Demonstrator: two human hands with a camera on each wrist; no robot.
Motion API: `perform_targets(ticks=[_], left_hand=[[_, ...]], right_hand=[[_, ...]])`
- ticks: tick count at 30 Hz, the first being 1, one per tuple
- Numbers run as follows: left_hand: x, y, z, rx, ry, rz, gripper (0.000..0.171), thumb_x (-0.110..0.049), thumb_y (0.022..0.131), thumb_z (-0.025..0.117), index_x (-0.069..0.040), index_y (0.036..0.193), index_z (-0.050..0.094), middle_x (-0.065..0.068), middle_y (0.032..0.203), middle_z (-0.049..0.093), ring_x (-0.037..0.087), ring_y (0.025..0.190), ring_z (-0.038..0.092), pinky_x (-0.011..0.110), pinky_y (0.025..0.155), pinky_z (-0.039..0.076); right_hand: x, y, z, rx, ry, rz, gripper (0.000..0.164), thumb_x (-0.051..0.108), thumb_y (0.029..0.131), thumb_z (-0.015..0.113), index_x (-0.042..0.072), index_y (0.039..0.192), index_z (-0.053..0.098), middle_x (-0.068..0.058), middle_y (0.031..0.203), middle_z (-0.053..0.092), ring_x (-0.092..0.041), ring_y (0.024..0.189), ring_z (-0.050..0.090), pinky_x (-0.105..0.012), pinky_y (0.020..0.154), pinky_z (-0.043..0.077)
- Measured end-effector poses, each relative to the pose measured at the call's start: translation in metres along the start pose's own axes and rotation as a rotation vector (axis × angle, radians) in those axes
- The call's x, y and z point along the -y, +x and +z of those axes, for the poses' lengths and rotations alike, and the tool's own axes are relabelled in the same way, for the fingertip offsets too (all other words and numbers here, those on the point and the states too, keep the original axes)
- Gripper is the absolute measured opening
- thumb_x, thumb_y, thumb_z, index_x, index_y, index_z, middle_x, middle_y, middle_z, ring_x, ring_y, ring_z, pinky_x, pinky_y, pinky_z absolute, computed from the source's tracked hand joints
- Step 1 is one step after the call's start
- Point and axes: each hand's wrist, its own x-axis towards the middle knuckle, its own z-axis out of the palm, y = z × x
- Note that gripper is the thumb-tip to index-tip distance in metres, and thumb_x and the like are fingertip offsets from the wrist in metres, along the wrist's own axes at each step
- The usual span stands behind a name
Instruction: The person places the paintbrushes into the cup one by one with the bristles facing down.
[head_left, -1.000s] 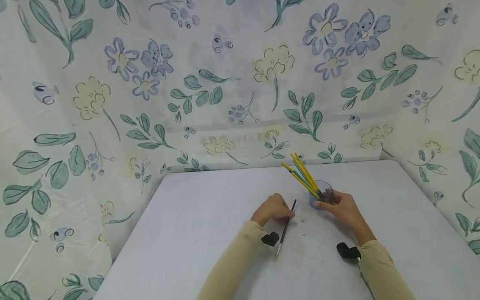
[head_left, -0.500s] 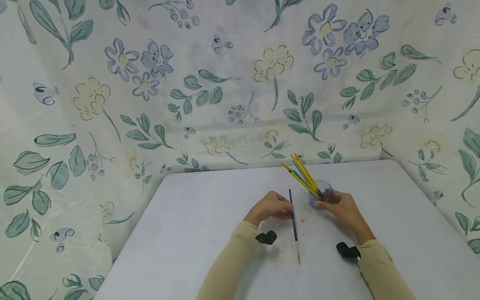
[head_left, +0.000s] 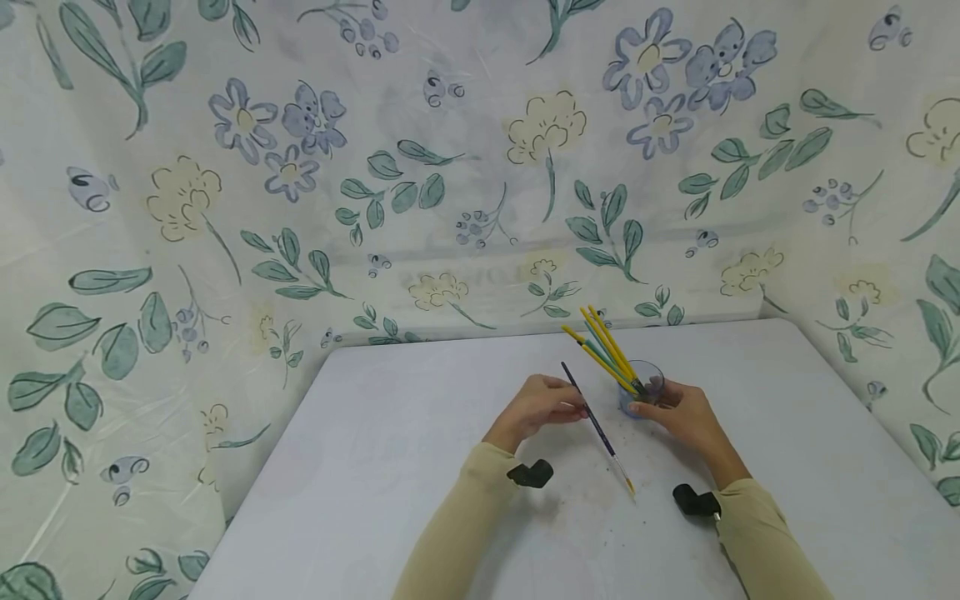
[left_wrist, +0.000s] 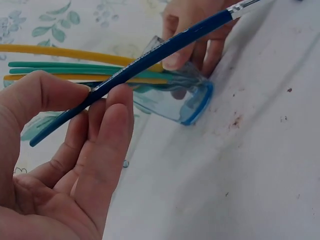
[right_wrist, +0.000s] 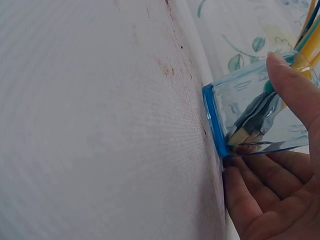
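Between thumb and fingertips, my left hand (head_left: 538,404) pinches a dark blue paintbrush (left_wrist: 172,47) by its handle. The brush slants in the head view, bristles (head_left: 631,486) down to the right and handle end up to the left. My right hand (head_left: 688,418) holds a clear glass (right_wrist: 232,102) with a blue base, thumb on one side and fingers on the other. Several paintbrushes (head_left: 609,350) with yellow and green handles lean left in the glass, bristles at the bottom. In the right wrist view, the glass base meets the white surface.
The white tabletop (head_left: 375,467) has small dark specks and faint brownish stains near the hands. A floral sheet (head_left: 480,167) hangs behind the table and along its sides. Black wrist cameras sit at both sleeves.
The paintbrush has swung in my left fingers, its bristle end moving right and its handle end left. My left hand has shifted slightly left and farther up. The right hand and glass stay put.
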Motion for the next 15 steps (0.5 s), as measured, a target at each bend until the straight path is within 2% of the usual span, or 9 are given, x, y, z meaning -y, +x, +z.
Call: perform_targets(ticks=[3, 8, 12, 15], left_hand=[[-0.0023, -0.0008, -0.0003, -0.002, -0.035, 0.014, 0.036, -0.003, 0.091, 0.069, 0.015, 0.123, 0.063, 0.009, 0.087, 0.074, 0.015, 0.078, 0.073, 0.032, 0.083, 0.065], [-0.0060, -0.0006, -0.0001, -0.011, -0.067, 0.025, 0.035, -0.003, 0.094, 0.068, 0.014, 0.125, 0.063, 0.009, 0.089, 0.075, 0.014, 0.079, 0.075, 0.030, 0.083, 0.064], [-0.0070, 0.0000, 0.0008, -0.032, -0.095, 0.032, 0.035, -0.003, 0.094, 0.068, 0.014, 0.125, 0.063, 0.011, 0.093, 0.076, 0.015, 0.081, 0.076, 0.029, 0.083, 0.064], [-0.0075, -0.0003, 0.0023, -0.054, -0.115, 0.046, 0.029, -0.003, 0.095, 0.068, 0.011, 0.119, 0.066, 0.012, 0.095, 0.076, 0.016, 0.083, 0.076, 0.030, 0.085, 0.064]], right_hand=[[0.0001, 0.0000, -0.0005, 0.003, 0.001, 0.000, 0.068, 0.047, 0.088, 0.079, 0.001, 0.135, 0.064, -0.024, 0.140, 0.064, -0.046, 0.137, 0.056, -0.062, 0.113, 0.045], [0.0003, 0.0006, -0.0006, 0.007, 0.001, 0.007, 0.071, 0.051, 0.088, 0.079, 0.002, 0.136, 0.063, -0.023, 0.142, 0.063, -0.046, 0.138, 0.055, -0.061, 0.112, 0.047], [0.0004, 0.0013, 0.0005, 0.010, -0.001, 0.016, 0.071, 0.051, 0.088, 0.079, 0.002, 0.137, 0.063, -0.023, 0.143, 0.063, -0.046, 0.138, 0.054, -0.060, 0.111, 0.048], [0.0005, 0.0015, 0.0012, 0.010, 0.000, 0.024, 0.070, 0.049, 0.088, 0.079, 0.002, 0.138, 0.063, -0.024, 0.143, 0.062, -0.046, 0.138, 0.054, -0.060, 0.110, 0.049]])
